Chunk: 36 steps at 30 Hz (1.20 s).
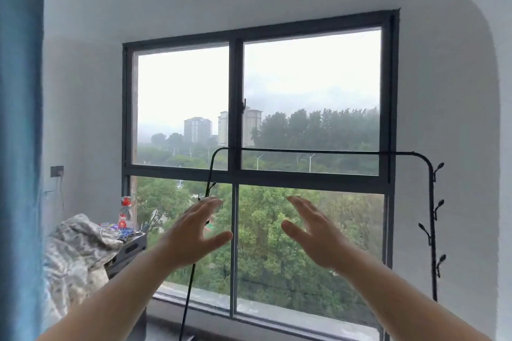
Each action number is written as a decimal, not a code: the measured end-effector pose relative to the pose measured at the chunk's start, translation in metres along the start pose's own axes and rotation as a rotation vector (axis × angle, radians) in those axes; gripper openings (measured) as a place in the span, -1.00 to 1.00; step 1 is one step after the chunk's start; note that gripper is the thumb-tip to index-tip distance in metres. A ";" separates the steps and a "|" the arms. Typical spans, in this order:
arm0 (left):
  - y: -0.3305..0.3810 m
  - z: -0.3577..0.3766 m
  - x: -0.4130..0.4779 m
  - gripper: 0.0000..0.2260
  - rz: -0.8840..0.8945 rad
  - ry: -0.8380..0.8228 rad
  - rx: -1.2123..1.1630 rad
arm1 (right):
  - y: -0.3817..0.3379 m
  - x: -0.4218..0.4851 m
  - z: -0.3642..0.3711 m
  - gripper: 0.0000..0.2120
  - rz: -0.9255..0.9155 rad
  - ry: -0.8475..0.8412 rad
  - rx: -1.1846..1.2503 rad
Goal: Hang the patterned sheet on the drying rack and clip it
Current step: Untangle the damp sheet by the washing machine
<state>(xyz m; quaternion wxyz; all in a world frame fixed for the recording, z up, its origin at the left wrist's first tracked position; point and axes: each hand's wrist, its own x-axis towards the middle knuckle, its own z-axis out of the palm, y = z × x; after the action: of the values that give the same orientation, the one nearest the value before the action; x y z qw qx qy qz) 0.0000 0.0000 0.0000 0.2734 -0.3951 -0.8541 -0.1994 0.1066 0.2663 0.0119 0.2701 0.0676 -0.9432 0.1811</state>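
- Both our hands are up in front of the window (313, 91) with nothing in them: the left hand (194, 232) and the right hand (313, 235) are spread wide, palms turned toward each other.
- The patterned sheet (74, 254) lies in a crumpled heap at about 8 o'clock from our hands, draped over a dark crate (130, 249) and well apart from either palm.
- The drying rack (304, 151) stands between us and the glass; its top bar runs at 12 o'clock above our hands and is bare, so nothing is hung yet.
- If we grab the heap by a random fold, we judge it could go over the bar bunched or lopsided and slide off one side.
- The rack looks thin and light; dragging the heavy cloth across it may tip it toward the window.
- The side hooks (439, 206) on the right post, at 3 o'clock, could snag the fabric as we spread it.
- Small coloured bits, maybe clips, lie by a bottle (126, 212) at 9 o'clock; we cannot tell for sure, and pulling the sheet could knock them and the bottle off.
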 end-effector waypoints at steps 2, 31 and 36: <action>-0.031 0.009 0.004 0.01 -0.023 -0.012 -0.051 | 0.005 0.027 0.029 0.13 -0.006 -0.025 0.005; -0.405 0.121 0.106 -0.04 -0.642 0.091 -0.188 | 0.057 0.432 0.382 -0.30 -0.231 -0.309 0.273; -0.470 0.140 0.103 -0.24 -0.800 0.110 -0.169 | 0.058 0.509 0.453 -0.32 -0.275 -0.375 0.364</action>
<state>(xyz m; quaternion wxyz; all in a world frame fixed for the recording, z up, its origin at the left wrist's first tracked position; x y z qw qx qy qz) -0.4669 -0.1495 -0.1017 0.1861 -0.0418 -0.9050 -0.3803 -0.5563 0.1336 -0.0915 0.0964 0.2747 -0.9106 0.2935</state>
